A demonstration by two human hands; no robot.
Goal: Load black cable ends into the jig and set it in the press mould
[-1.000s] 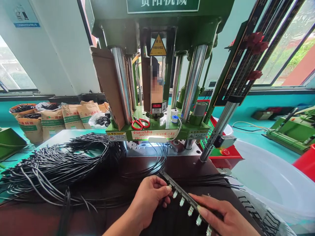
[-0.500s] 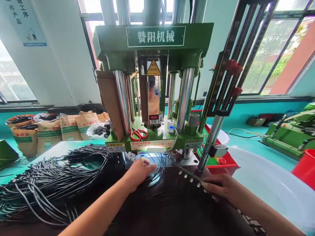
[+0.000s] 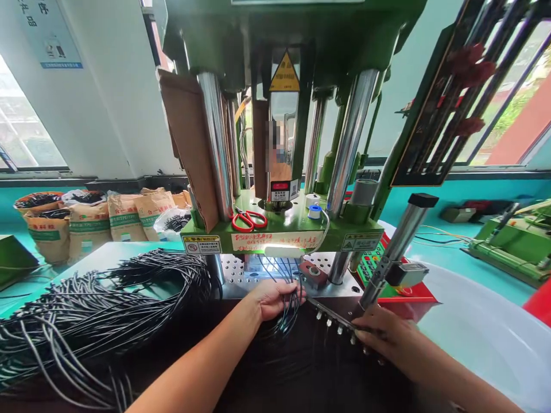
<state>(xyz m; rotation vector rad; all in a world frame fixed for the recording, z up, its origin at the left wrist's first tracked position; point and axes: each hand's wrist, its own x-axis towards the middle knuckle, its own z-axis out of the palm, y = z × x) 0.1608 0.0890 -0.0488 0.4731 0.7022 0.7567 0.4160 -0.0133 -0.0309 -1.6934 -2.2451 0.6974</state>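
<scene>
My left hand is just in front of the green press, palm partly upward. Its fingers curl round a bunch of thin black cables that hang in loops from under the press head. In my right hand, thumb and fingers pinch a narrow metal bar with several small shiny pieces along its edge. The bar slants over the dark tabletop, its far end close to my left fingertips. Where the cables end under the press is hidden.
A large heap of black cables lies at left. Red-handled scissors rest on the press ledge beside a blue-and-white tape roll. A metal post and a big white tub stand at right. Filled sacks stand behind.
My left hand has moved right and turned palm-up, taking the hanging cables into its fingers. My right hand keeps the metal bar, slightly farther right. The view has come closer to the press.
</scene>
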